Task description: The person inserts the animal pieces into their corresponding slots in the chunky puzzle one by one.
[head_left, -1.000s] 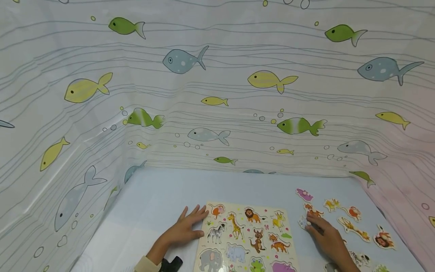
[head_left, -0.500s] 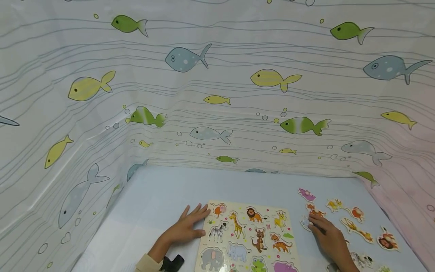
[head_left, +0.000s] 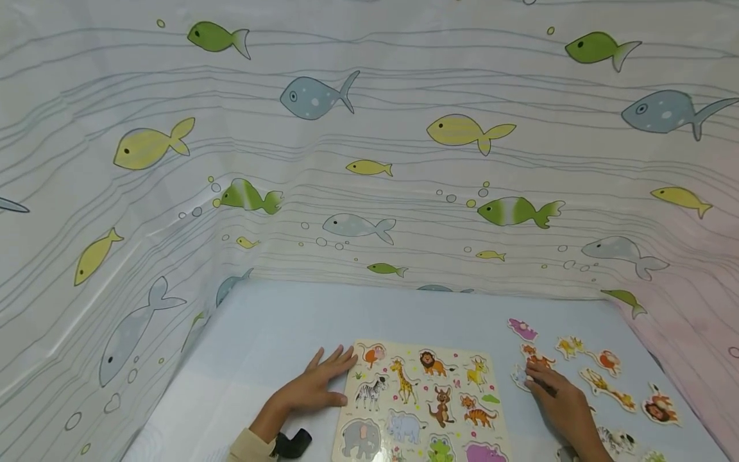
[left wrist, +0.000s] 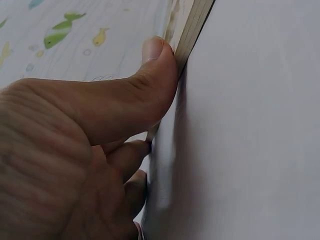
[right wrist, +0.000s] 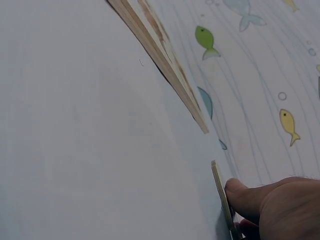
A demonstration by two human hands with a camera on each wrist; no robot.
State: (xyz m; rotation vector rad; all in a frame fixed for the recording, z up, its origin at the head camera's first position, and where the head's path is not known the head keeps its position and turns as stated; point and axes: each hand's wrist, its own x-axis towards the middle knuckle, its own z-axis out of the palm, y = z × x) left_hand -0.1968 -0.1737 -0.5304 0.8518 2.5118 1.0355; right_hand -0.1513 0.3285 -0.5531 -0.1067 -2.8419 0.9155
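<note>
A flat wooden animal puzzle board [head_left: 417, 407] lies on the table, its pictures including a lion, giraffe, zebra and elephant. My left hand [head_left: 312, 388], fingers spread, rests against the board's left edge. In the left wrist view, the thumb [left wrist: 155, 82] touches the board's side edge. To the right of the board, my right hand [head_left: 560, 401] pinches a light blue animal puzzle piece [head_left: 518, 377], with the fingers bent over it. A tiger puzzle piece [head_left: 537, 355] lies right at these fingertips. Seen edge-on in the right wrist view, a thin wooden piece [right wrist: 221, 187] meets the thumb.
Several loose pieces lie around the right hand: a purple one [head_left: 522, 330], a yellow one [head_left: 569, 347], a monkey [head_left: 609, 361], a giraffe [head_left: 607, 389], a lion [head_left: 660, 407] and a zebra [head_left: 616, 439]. A fish-patterned curtain [head_left: 404, 192] surrounds the table [head_left: 277, 327].
The head view has shifted slightly. Both hands stay almost where they were, the left at the board's edge and the right at the light blue piece.
</note>
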